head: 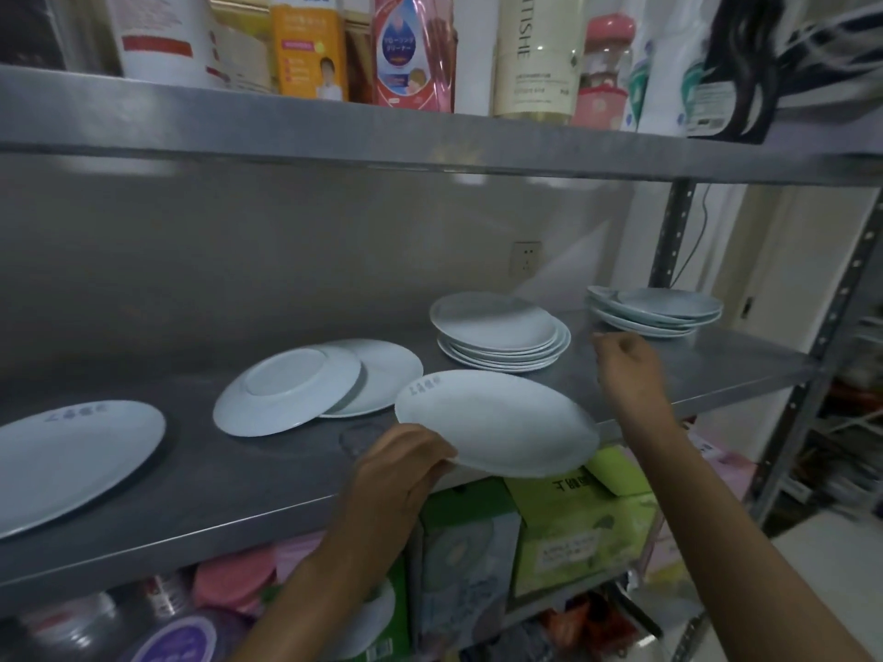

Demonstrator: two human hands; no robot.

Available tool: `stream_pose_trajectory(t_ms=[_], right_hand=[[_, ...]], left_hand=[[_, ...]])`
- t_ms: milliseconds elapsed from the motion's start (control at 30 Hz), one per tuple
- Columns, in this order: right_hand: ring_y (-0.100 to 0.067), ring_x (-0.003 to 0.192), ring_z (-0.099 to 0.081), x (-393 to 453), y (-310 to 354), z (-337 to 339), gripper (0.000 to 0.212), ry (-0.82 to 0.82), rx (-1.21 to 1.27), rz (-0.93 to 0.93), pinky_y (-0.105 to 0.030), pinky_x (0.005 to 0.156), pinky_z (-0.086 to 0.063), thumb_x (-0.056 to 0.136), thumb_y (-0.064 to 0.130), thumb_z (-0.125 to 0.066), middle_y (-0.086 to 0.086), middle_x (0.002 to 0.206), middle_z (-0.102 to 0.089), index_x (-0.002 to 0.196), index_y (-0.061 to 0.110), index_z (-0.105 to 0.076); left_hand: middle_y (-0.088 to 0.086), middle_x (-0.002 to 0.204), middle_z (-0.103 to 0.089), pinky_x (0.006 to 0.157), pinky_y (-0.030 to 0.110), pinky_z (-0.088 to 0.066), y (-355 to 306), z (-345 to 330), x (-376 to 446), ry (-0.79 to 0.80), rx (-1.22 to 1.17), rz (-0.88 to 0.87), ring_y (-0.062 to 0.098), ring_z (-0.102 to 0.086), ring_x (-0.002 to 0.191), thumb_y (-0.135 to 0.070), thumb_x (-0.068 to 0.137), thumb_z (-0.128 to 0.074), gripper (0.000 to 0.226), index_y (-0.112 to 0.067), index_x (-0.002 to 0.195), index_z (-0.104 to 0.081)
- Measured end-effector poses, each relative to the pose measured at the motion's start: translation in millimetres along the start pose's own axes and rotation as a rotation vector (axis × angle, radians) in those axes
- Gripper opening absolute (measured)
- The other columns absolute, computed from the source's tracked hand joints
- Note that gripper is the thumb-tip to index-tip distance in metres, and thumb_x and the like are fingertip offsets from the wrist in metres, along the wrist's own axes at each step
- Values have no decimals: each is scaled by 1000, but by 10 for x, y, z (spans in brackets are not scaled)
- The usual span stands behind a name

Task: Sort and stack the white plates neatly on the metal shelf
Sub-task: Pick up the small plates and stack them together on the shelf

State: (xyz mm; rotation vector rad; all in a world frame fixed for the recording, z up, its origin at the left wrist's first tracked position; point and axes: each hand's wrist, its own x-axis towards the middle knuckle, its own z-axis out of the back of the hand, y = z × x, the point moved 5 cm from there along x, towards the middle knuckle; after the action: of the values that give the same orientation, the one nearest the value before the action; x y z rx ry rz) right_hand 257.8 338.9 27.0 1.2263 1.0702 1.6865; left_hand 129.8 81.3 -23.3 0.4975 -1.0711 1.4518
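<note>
The left hand (401,463) grips a large white plate (497,422) by its rim over the metal shelf (239,480), while the right hand (628,370) hovers loosely curled near two plate stacks (501,334).

The shelf (267,475) is dull brushed grey metal. The plates (497,418) look like smooth, faintly glossy white ceramic. Bottles (535,54) above are shiny plastic.

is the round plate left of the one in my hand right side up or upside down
Upside down. The round plate shows its raised foot ring and flat base facing up, and it leans on the edge of another plate beneath it.
</note>
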Motion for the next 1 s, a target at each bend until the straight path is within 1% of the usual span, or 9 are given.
stream_pose_trajectory(t_ms=[200, 400, 467, 533, 600, 667, 733, 833, 1000], right_hand=[[-17, 67, -50, -19, -130, -86, 22, 31, -26, -9, -31, 61, -38, 90, 31, -52, -1, 69, -55, 72, 19, -52], [-15, 63, -46, -88, -204, -165, 21, 51, -19, 10, -29, 55, -34, 88, 27, -51, 0, 66, -51, 70, 19, -48], [-13, 65, -49, -112, -213, -194, 16, 70, -25, 7, -28, 56, -35, 88, 27, -50, 0, 70, -54, 74, 19, -51], [-13, 68, -50, -124, -219, -223, 14, 86, -33, 12, -28, 56, -36, 88, 27, -50, -1, 73, -56, 79, 17, -54], [-13, 68, -51, -131, -232, -247, 14, 94, -36, 18, -27, 57, -36, 88, 26, -51, -1, 74, -57, 82, 16, -55], [-13, 69, -50, -128, -249, -268, 13, 94, -41, 19, -27, 58, -36, 89, 26, -52, -2, 74, -57, 81, 16, -54], [-12, 69, -50, -126, -265, -281, 13, 92, -47, 14, -25, 57, -35, 89, 26, -52, -1, 74, -57, 80, 17, -54], [-9, 69, -49, -132, -274, -312, 12, 97, -58, 12, -23, 57, -34, 89, 26, -52, 1, 76, -56, 81, 16, -54], [-8, 72, -49, -172, -219, -375, 15, 115, -78, 24, -29, 62, -35, 90, 26, -52, 2, 79, -58, 88, 12, -57]], left_hand=[[5, 93, -69, 92, 5, -35, 124, -163, -105, 11, -7, 37, 4, -54, 95, 0, 79, -63, 13, -2, 88, -72], [4, 95, -70, 91, 8, -37, 235, -273, -85, 21, 11, 56, 7, -56, 94, -5, 82, -62, 12, -4, 90, -72], [4, 93, -70, 90, 12, -40, 248, -309, -45, 33, 8, 53, 9, -57, 92, -6, 82, -63, 11, -4, 88, -72], [2, 92, -70, 94, 21, -41, 277, -353, -19, 62, 44, 50, 11, -59, 89, -8, 83, -65, 9, -7, 87, -72], [-2, 92, -69, 104, 28, -32, 325, -388, -14, 100, 98, 61, 11, -61, 88, -10, 84, -66, 6, -11, 87, -71], [-5, 93, -68, 107, 30, -25, 370, -399, -23, 128, 111, 69, 8, -59, 90, -11, 84, -67, 6, -14, 88, -70], [-8, 94, -67, 107, 30, -24, 396, -399, -42, 147, 119, 70, 4, -56, 93, -13, 85, -66, 6, -17, 88, -70], [-8, 97, -68, 101, 29, -31, 420, -395, -56, 155, 111, 78, 2, -54, 95, -14, 84, -64, 8, -17, 90, -69], [-4, 101, -68, 99, 13, -24, 448, -409, -55, 168, 110, 81, 6, -55, 99, -11, 77, -68, 19, -17, 95, -68]])
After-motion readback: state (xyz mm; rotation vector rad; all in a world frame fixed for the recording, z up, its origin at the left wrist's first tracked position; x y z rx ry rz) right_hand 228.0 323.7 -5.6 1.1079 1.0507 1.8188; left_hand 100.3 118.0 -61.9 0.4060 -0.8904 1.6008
